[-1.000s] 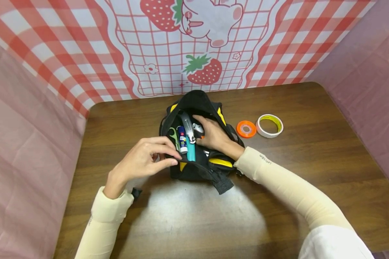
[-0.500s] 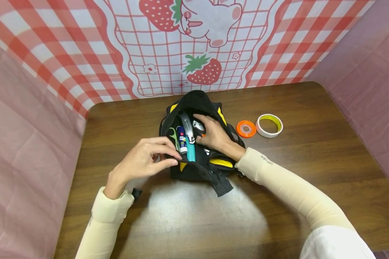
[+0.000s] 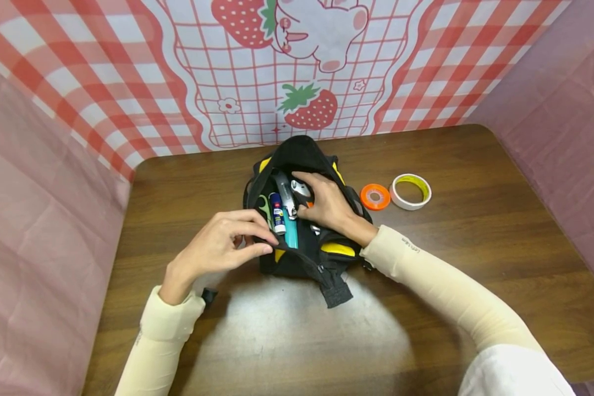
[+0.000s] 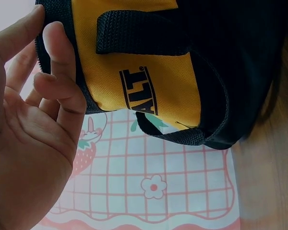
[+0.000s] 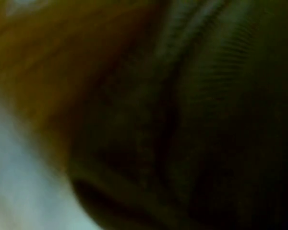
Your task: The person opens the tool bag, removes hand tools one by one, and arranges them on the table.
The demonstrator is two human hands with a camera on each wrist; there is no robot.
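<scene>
A black and yellow tool bag (image 3: 289, 263) stands unzipped on the table. My left hand (image 3: 225, 239) pinches its near left rim; in the left wrist view the fingers (image 4: 60, 50) lie at the zipper edge beside the yellow panel. My right hand (image 3: 326, 203) reaches inside the bag, thumb and index finger spread beside a silver-headed tool (image 3: 301, 188) with black and orange parts; the other fingers are hidden, and I cannot tell if they grip it. Left of it lie a grey and silver tool (image 3: 285, 195), a glue stick (image 3: 278, 214), green-handled scissors (image 3: 264, 206) and a teal item (image 3: 291, 234).
An orange tape roll (image 3: 375, 197) and a white tape ring (image 3: 411, 192) lie on the wooden table (image 3: 475, 220) right of the bag. A checked strawberry cloth (image 3: 247, 82) hangs behind. The bag's loose strap end (image 3: 335, 294) sticks out toward me. The right wrist view is dark and blurred.
My right hand shifts slightly within the bag, and the silver-headed tool moves a little toward the back. The strap end swings slightly left and nearer. My left hand stays on the rim.
</scene>
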